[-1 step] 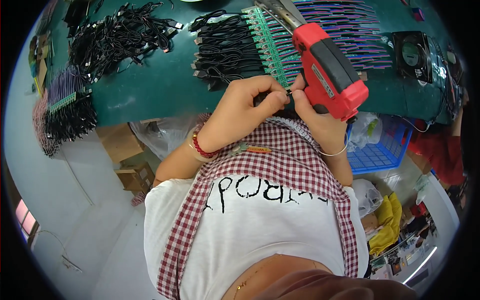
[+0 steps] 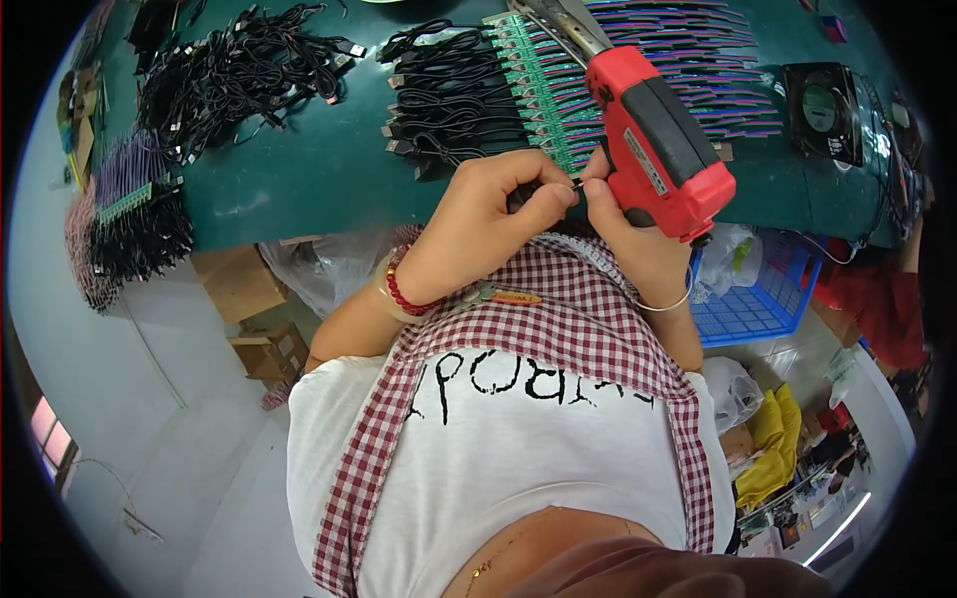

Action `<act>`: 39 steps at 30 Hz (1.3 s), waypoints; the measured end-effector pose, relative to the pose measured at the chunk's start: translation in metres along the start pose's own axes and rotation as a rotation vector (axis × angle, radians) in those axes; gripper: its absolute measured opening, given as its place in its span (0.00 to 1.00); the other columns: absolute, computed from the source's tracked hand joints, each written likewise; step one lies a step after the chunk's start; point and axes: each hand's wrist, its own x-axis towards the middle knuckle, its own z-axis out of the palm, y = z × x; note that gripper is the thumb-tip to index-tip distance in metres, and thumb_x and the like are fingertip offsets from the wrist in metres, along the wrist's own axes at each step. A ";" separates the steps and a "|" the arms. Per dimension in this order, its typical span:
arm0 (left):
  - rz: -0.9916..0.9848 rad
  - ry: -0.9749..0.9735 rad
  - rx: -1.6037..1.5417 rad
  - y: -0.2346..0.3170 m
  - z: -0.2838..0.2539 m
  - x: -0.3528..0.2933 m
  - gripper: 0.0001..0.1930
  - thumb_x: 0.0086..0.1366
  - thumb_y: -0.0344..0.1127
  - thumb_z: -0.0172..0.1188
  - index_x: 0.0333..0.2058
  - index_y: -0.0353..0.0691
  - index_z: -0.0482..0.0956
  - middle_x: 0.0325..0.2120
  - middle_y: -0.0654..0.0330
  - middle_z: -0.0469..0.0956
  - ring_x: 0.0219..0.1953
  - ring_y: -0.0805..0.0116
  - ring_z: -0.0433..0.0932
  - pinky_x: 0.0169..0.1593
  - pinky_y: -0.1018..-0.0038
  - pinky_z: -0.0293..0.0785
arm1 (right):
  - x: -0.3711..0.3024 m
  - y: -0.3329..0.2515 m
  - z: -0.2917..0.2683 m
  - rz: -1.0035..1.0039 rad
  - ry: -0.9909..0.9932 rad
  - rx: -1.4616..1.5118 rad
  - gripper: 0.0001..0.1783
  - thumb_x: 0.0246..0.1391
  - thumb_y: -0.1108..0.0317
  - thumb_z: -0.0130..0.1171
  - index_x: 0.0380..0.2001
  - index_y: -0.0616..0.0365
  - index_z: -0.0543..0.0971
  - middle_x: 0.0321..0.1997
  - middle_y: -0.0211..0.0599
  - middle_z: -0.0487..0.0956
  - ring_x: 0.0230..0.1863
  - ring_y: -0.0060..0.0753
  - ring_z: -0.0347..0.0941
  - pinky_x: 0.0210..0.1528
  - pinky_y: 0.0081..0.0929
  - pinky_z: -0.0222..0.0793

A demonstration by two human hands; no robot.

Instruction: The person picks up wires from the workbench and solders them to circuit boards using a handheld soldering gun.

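Note:
Near the table's front edge my left hand (image 2: 486, 214) is closed, thumb and forefinger pinching a thin black cable end (image 2: 578, 184). My right hand (image 2: 638, 244) is wrapped round a red and black soldering gun (image 2: 658, 135), its metal tip pointing up and left. The right thumb and forefinger also meet at the cable end, close to the left fingertips. Just beyond both hands lies a strip of green circuit boards (image 2: 528, 75). Black USB cables (image 2: 449, 85) fan out from its left side and thin coloured wires (image 2: 698, 60) from its right. The gun hides part of the strip.
A heap of loose black USB cables (image 2: 239, 75) lies on the green table (image 2: 299, 184) at left. More wired boards (image 2: 125, 199) hang over the left edge. A black device (image 2: 822, 112) stands at right. Below the table are a blue crate (image 2: 748, 314) and cardboard boxes (image 2: 237, 281).

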 end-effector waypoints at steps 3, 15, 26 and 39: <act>0.157 0.097 0.225 0.000 0.003 0.002 0.02 0.56 0.27 0.57 0.27 0.35 0.75 0.20 0.61 0.73 0.22 0.74 0.71 0.26 0.78 0.68 | -0.002 0.006 0.001 -0.038 0.051 -0.100 0.09 0.44 0.80 0.59 0.32 0.63 0.76 0.27 0.29 0.76 0.29 0.17 0.73 0.30 0.17 0.69; 0.630 0.353 0.648 -0.008 0.008 0.005 0.10 0.45 0.19 0.62 0.28 0.35 0.75 0.22 0.58 0.72 0.24 0.63 0.73 0.26 0.72 0.69 | -0.012 0.003 0.003 0.109 0.160 0.211 0.15 0.48 0.79 0.58 0.41 0.65 0.71 0.31 0.30 0.75 0.28 0.18 0.70 0.31 0.16 0.65; 0.446 0.271 0.492 -0.005 0.011 -0.001 0.06 0.48 0.21 0.61 0.26 0.34 0.73 0.21 0.58 0.73 0.22 0.67 0.74 0.24 0.75 0.68 | -0.013 0.002 0.010 0.145 0.128 0.200 0.25 0.48 0.81 0.57 0.51 0.65 0.64 0.34 0.34 0.74 0.36 0.23 0.70 0.40 0.21 0.67; 0.696 0.407 0.737 -0.012 0.009 0.005 0.08 0.47 0.20 0.63 0.24 0.36 0.72 0.19 0.59 0.69 0.21 0.63 0.70 0.23 0.72 0.66 | -0.016 0.013 0.005 0.100 0.060 0.039 0.15 0.49 0.78 0.59 0.42 0.64 0.71 0.33 0.32 0.76 0.35 0.22 0.72 0.39 0.20 0.68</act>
